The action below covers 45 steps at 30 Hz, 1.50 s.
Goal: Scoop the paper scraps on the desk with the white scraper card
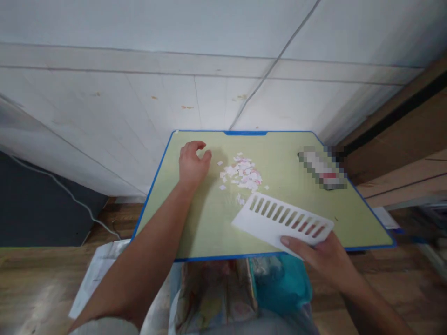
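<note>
My right hand (324, 256) grips a white flat panel with a row of long slots (272, 228), its thumb on the near face. The panel is tilted above the right front part of the table, its left end near the heap of paper scraps (244, 173). These scraps are small, white and pinkish, piled loosely mid-table with a few lying apart. To the left of the pile is my left hand (194, 163), fingers loosely curved and thumb apart, with nothing between them. Whether it touches the tabletop I cannot tell.
The yellow-green table (206, 232) has a blue rim and stands against a white wall (104, 102). A blurred-out object (321, 167) lies at its right. Below the front edge are a teal container (286, 288) and a bag (216, 293). A cable (275, 63) runs down the wall.
</note>
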Motion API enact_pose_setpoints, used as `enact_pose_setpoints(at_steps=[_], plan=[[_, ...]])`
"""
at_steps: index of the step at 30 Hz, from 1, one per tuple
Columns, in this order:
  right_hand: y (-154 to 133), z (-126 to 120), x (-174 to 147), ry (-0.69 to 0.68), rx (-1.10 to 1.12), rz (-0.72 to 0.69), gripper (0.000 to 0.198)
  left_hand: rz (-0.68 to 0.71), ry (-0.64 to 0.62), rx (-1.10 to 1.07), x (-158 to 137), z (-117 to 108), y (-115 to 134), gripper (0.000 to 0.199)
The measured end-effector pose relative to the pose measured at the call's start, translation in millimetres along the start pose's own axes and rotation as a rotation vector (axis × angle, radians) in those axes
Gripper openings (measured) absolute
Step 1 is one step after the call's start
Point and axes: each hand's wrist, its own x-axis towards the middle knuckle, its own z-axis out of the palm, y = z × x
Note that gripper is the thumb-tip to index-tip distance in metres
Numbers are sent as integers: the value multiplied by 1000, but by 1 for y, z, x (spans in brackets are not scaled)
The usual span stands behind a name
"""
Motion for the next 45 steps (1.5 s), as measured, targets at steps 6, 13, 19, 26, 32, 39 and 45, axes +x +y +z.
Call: enact_pose_setpoints(at_steps=[6,13,19,26,32,39,45], plan=[[10,-20,32,370,-49,-24,30,-3,-6,-2,6,-2,0,15],[17,-26,34,392,-63,-26,26,7,-12,28,6,-2,-3,16],[25,-29,31,408,-100,-6,28,2,-22,54,7,0,-5,16],[25,-29,30,425,-108,-2,26,6,-16,61,6,0,-6,16],[18,-27,26,349,-60,-11,24,4,-15,56,6,0,-6,15],[9,-29,27,255,-74,5,22,13,-25,53,6,1,-5,16],[12,-32,25,314,-57,35,30,-3,-22,45,6,1,-5,18]])
